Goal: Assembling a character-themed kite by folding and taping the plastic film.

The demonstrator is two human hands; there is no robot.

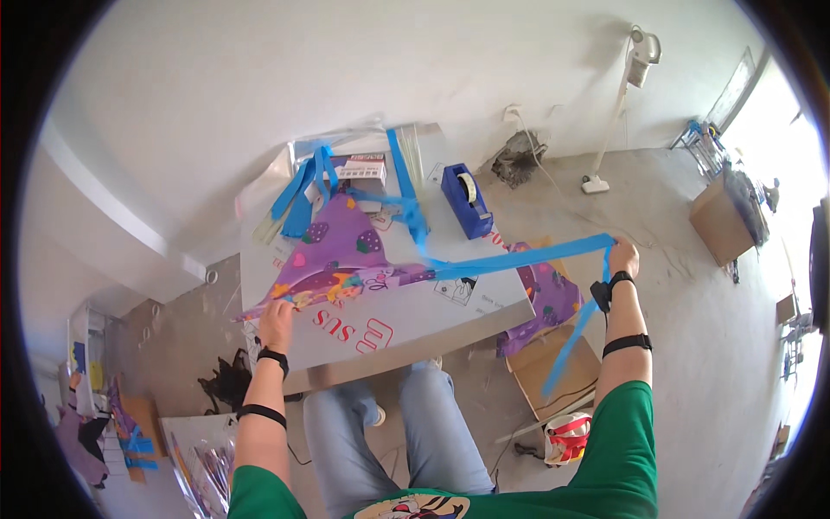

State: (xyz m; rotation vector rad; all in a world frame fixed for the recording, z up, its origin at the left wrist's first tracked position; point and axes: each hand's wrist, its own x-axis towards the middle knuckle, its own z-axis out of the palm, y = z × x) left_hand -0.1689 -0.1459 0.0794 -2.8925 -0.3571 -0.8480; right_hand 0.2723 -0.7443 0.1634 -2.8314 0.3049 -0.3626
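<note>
A purple cloth (333,238) printed with strawberries and colourful figures lies across the white printed tabletop (415,324). My left hand (276,324) is closed, pinching the cloth's lower left corner at the near edge. Far out to the right, my right hand (624,258) is closed around a blue ribbon (527,255). That ribbon stretches almost straight from the cloth's right end to my fingers, and its loose tail hangs down past my wrist, blurred. More blue ribbons (298,203) lie bunched beyond the cloth, beside a small white box (363,170).
A blue tape dispenser (467,201) stands at the table's far right. Another purple cloth (553,298) hangs over the right edge, above an open cardboard box (553,368). A stick vacuum (640,60) leans on the wall. At far left another person's arm (73,394) shows.
</note>
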